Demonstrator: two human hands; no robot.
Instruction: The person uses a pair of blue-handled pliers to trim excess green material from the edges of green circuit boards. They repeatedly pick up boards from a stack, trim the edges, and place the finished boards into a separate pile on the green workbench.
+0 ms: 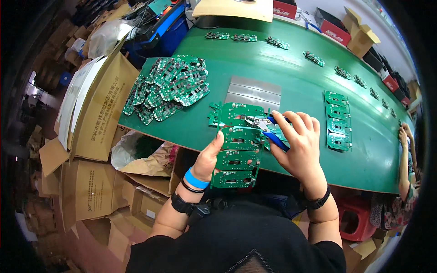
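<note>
A panel of several joined green circuit boards is held up over the table's near edge. My left hand grips this panel by its left side, with the thumb on its top face. A pair of blue-handled cutting pliers sits in my right hand, whose fingers are wrapped around the handles. The jaws of the pliers lie at the upper right part of the panel, between the top boards. Whether they bite on it, I cannot tell. Past the panel a flat silvery metal plate lies on the green table.
At the left a heap of green boards lies on the green table. Another board panel rests at the right. Single boards form a curved line further back. Cardboard boxes stand left; another person's hands show far right.
</note>
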